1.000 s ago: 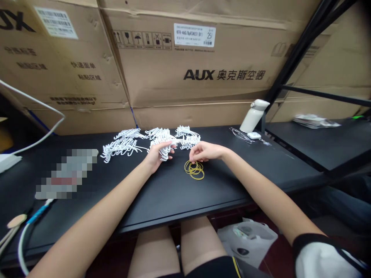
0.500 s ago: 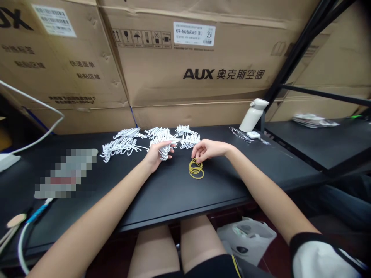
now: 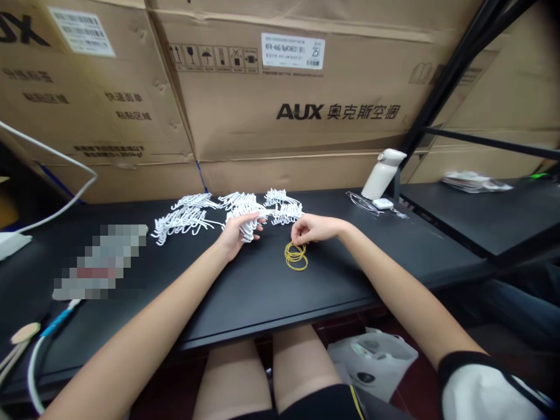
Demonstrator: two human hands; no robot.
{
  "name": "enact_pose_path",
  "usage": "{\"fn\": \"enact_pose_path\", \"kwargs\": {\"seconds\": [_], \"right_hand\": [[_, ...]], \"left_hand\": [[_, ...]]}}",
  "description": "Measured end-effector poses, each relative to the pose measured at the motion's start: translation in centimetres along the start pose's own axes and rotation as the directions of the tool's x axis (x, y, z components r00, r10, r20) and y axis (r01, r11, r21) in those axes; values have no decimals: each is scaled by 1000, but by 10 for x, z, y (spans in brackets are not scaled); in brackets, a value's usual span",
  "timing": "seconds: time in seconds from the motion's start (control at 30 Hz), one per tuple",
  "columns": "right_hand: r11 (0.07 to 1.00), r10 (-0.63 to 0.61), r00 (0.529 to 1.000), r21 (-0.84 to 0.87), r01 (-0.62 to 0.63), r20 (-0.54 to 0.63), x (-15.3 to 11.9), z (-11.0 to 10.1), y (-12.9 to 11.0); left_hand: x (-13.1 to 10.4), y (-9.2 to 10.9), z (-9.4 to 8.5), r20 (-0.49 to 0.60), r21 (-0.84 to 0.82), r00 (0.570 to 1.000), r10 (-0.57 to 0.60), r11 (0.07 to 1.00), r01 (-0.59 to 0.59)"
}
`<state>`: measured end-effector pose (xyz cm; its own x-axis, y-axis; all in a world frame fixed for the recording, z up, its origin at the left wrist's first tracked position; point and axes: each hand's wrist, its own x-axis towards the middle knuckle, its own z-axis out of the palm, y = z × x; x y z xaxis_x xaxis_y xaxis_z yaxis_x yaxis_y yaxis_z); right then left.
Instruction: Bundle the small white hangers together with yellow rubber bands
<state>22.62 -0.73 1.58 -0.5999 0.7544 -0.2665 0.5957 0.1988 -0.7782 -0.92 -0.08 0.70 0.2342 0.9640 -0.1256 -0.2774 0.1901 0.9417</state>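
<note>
My left hand [image 3: 236,235] is closed around a bundle of white hooks [image 3: 247,232], with the thumb across the front and their curved ends sticking out. Several more bunches of white hooks [image 3: 181,221] lie behind and to the left of it, and another bunch [image 3: 286,213] lies to the right. At the top of a small heap of yellow rubber bands [image 3: 296,256] on the black table, the thumb and fingers of my right hand [image 3: 312,227] are pinched together on a band. The exact grip is partly hidden by the fingers.
Cardboard boxes [image 3: 245,134] stand along the back of the table [image 3: 262,297]. At the right are a white bottle [image 3: 382,175], glasses [image 3: 363,203] and a small white case [image 3: 383,204]. A blurred-out flat object [image 3: 102,262] and a cable [image 3: 56,321] lie left.
My right hand's fingers have drawn closer together at the top of the rubber bands, with the hand shifting slightly. My left hand keeps its hold on the white hooks.
</note>
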Motion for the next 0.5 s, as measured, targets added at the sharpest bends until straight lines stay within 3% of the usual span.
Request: {"fn": "enact_pose_path", "kwargs": {"seconds": [0.33,0.5], "right_hand": [[998,14,995,-54,-19,-98,0,0,-3],[997,1,997,-75,-7,-76,-2,2,-5]], "left_hand": [[0,-1,1,7,14,1000,4,1000,-4],[-1,-1,1,11,18,1000,8,1000,-8]]}}
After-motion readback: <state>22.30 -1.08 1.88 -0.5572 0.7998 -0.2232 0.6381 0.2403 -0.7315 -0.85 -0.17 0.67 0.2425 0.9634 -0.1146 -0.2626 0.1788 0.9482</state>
